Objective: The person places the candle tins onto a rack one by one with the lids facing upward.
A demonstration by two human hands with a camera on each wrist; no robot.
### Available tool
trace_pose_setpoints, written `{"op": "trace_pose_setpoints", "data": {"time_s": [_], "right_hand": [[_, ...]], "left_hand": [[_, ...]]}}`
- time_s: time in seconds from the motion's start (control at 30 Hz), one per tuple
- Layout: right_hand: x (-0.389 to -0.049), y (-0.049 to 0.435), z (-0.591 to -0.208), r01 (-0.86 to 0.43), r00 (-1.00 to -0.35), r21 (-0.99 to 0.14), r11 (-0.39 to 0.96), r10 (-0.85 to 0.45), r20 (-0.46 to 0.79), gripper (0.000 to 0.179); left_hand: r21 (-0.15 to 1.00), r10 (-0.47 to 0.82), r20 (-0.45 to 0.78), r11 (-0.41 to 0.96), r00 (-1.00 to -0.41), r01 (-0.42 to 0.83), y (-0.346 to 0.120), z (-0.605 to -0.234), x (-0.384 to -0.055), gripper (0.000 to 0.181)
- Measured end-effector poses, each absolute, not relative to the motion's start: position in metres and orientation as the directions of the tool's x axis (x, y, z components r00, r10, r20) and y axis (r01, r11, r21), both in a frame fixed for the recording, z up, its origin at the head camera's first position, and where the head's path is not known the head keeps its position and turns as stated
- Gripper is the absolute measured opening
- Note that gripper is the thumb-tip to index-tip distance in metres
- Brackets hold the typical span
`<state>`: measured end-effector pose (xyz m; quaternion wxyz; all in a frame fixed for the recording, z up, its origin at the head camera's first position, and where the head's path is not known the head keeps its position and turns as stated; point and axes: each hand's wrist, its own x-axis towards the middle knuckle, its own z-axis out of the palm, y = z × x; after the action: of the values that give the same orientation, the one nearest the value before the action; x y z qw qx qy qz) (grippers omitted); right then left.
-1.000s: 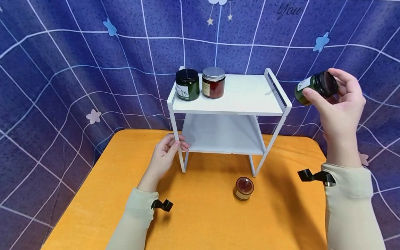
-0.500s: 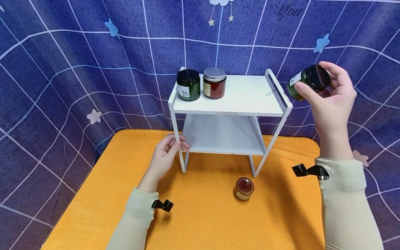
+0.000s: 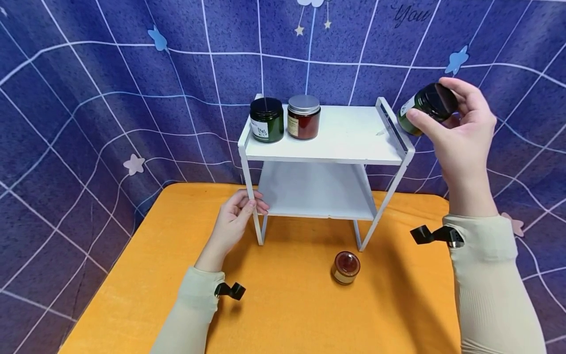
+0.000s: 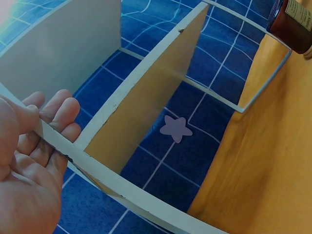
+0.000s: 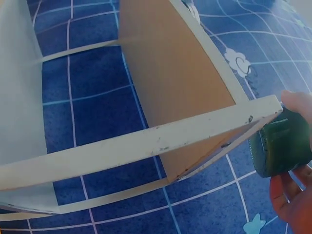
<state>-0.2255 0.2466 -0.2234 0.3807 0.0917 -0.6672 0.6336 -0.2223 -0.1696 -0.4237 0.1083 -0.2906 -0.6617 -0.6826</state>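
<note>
Green jar [image 3: 427, 102] has moved nearer the rack [image 3: 349, 132] (right fingers [image 3: 426, 124] pinching it, left fingers [image 4: 65, 113] gripping a leg [image 3: 245, 171]).

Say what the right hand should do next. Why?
Maybe ease its green jar left over the white rack: the right hand has it tilted by the rack's right end, and the top shelf looks bare right of the silver-lidded jar.
</note>
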Motion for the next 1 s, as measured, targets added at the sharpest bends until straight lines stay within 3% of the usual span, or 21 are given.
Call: {"op": "trace_pose_setpoints", "data": {"time_s": [0.33, 1.0], "right_hand": [[-0.233, 0.234, -0.214, -0.543, -0.717, -0.757, 0.364, 0.268, 0.643, 0.063], [-0.244, 0.202, -0.201, -0.483, -0.839, -0.736, 0.473, -0.011, 0.544, 0.068]], "left_hand": [[0.839, 0.24, 0.541, -0.092, -0.806, 0.536, -0.169, -0.424, -0.223, 0.023], [0.837, 0.236, 0.546, -0.098, -0.804, 0.539, -0.171, -0.428, -0.224, 0.023]]}}
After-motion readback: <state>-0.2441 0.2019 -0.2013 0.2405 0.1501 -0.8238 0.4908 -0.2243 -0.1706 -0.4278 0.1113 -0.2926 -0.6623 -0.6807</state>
